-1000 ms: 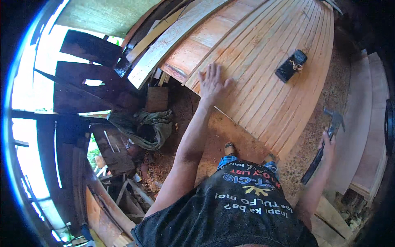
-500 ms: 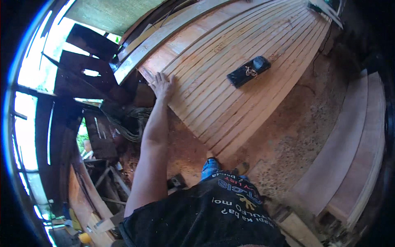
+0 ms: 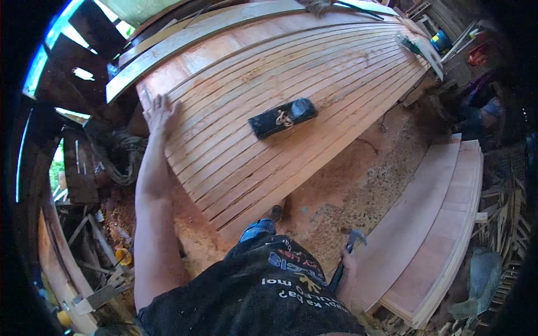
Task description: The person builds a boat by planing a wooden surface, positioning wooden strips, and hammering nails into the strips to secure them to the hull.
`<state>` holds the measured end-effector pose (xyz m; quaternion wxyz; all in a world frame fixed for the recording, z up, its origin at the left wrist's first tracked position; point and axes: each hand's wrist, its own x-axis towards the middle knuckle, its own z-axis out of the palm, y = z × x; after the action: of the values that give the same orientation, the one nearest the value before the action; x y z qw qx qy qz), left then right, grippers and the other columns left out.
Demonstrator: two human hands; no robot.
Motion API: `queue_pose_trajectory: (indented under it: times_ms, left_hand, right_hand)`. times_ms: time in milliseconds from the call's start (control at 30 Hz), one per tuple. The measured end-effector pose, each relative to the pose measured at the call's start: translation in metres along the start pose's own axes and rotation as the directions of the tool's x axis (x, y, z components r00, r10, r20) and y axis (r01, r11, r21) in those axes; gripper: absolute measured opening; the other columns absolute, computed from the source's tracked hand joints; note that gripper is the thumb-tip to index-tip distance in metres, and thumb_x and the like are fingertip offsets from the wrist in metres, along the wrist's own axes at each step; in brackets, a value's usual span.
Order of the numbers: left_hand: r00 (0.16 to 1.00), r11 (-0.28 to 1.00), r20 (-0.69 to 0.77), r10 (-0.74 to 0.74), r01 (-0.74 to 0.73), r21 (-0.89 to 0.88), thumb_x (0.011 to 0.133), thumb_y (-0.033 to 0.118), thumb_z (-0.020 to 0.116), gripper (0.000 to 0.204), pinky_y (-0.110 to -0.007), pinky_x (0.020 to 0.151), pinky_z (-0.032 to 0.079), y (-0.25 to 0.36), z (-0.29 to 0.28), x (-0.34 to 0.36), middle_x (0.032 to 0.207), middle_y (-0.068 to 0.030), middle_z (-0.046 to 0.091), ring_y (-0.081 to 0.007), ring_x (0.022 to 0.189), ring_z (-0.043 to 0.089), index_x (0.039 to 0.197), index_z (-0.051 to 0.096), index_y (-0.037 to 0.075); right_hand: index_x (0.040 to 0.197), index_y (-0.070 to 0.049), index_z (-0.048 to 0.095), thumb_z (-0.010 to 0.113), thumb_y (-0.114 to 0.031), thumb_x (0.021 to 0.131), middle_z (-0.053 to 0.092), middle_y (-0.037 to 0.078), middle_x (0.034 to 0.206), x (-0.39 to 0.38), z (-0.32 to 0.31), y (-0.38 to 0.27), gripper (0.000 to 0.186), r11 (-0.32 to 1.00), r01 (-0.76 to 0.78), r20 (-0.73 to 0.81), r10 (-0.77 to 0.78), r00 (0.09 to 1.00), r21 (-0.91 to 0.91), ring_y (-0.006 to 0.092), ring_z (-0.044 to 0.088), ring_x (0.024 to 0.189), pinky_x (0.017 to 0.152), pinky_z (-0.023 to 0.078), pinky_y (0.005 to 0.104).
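My left hand (image 3: pixel 160 116) lies open, fingers spread, on the left end of a curved panel of narrow pale planks (image 3: pixel 235 185) with dark seams. A black hand plane (image 3: pixel 269 123) with curled shavings on it rests on the planks, right of that hand. My right hand (image 3: pixel 348 263) is down beside my dark shirt at the lower right, closed round the dark handle of a claw hammer (image 3: pixel 355 238), its head raised above the fist.
Long boards (image 3: pixel 148 67) run along the panel's back edge. Curved plywood sheets (image 3: pixel 426 235) lie at the right beside wood scraps (image 3: pixel 504 213). A blue container (image 3: pixel 440 41) stands at the far right back. Dark cloth (image 3: pixel 120 154) hangs at the left near timber debris.
The view has turned rightward, showing more of the panel's far end and right side. My hammer hand, out of sight half a second ago, shows again, lower beside my body than a second ago.
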<state>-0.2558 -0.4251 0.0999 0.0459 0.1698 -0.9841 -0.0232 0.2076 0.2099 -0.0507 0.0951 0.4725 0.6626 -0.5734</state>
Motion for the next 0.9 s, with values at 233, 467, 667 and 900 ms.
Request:
queue_pose_trajectory:
  times_ms: [233, 467, 667, 900]
  left_hand:
    - [1.000, 1.000, -0.015, 0.023, -0.024, -0.019, 0.095, 0.051, 0.034, 0.058, -0.062, 0.105, 0.025, 0.038, 0.020, 0.039, 0.150, -0.0141, 0.029, -0.0303, 0.138, 0.030, 0.138, 0.039, 0.013]
    - [0.991, 0.984, -0.011, 0.133, -0.133, -0.122, 0.094, 0.048, 0.041, 0.062, -0.061, 0.110, 0.018, 0.207, 0.021, 0.097, 0.153, -0.0104, 0.027, -0.0257, 0.142, 0.024, 0.141, 0.036, 0.009]
    - [0.981, 0.979, -0.163, 0.109, -0.134, -0.152, 0.093, 0.048, 0.040, 0.062, -0.060, 0.111, 0.015, 0.254, 0.046, 0.106, 0.151, -0.0135, 0.030, -0.0271, 0.140, 0.027, 0.140, 0.038, 0.006]
    - [0.930, 0.948, -0.353, 0.101, -0.198, -0.249, 0.094, 0.041, 0.042, 0.050, -0.054, 0.111, 0.019, 0.252, 0.049, 0.106, 0.139, -0.0162, 0.046, -0.0291, 0.132, 0.039, 0.126, 0.049, 0.003]
  right_hand:
    - [0.094, -0.010, 0.048, 0.053, -0.027, 0.096, 0.050, -0.001, 0.063, -0.016, 0.037, -0.266, 0.018, 0.849, 0.500, 0.019, -0.510, 0.860, 0.172, 0.0095, 0.049, 0.046, 0.041, 0.041, 0.0237]
    - [0.092, -0.011, 0.045, 0.050, -0.031, 0.097, 0.053, -0.001, 0.066, 0.027, 0.066, -0.365, 0.021, 0.798, 0.602, 0.162, -0.596, 0.786, 0.016, 0.0072, 0.049, 0.048, 0.042, 0.041, 0.0219]
    - [0.140, -0.010, 0.039, 0.049, -0.017, 0.095, 0.056, 0.003, 0.070, 0.064, 0.102, -0.455, 0.047, 0.668, 0.724, 0.354, -0.644, 0.678, -0.171, 0.0099, 0.050, 0.051, 0.048, 0.043, 0.0263]
    - [0.136, -0.011, 0.045, 0.053, -0.019, 0.094, 0.058, 0.010, 0.075, 0.129, 0.209, -0.563, 0.044, 0.223, 0.954, 0.590, -0.750, 0.299, -0.200, 0.0173, 0.056, 0.063, 0.061, 0.049, 0.0353]
